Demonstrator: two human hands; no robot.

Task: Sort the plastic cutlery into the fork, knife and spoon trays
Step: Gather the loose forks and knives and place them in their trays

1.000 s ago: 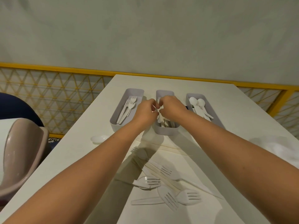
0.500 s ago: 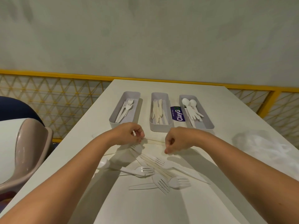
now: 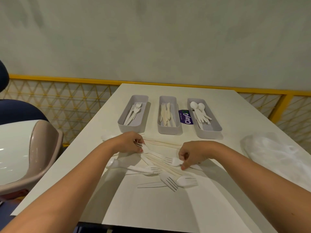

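White plastic pile (image 3: 168, 174) at 6 o'clock of the trays. Both hands, at the knife tray (image 3: 169, 130) a second ago, are back in it. Left hand (image 3: 129, 145) pinches a fork (image 3: 146, 149); right hand (image 3: 193, 153) pinches another fork (image 3: 174, 161). Fork tray (image 3: 129, 127), 11 o'clock, likely next.

White table (image 3: 168, 207) in the middle, plain pale grey-green wall (image 3: 151, 39) behind it, yellow rail (image 3: 67, 79) along the wall's foot, yellow lattice panel (image 3: 58, 106) below the rail, glossy beige-and-white chair shell (image 3: 33, 148) left of the table, dark blue seat (image 3: 18, 110) behind the shell

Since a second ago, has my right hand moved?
Yes. The right hand pulled back from the knife tray toward the near edge of the table.
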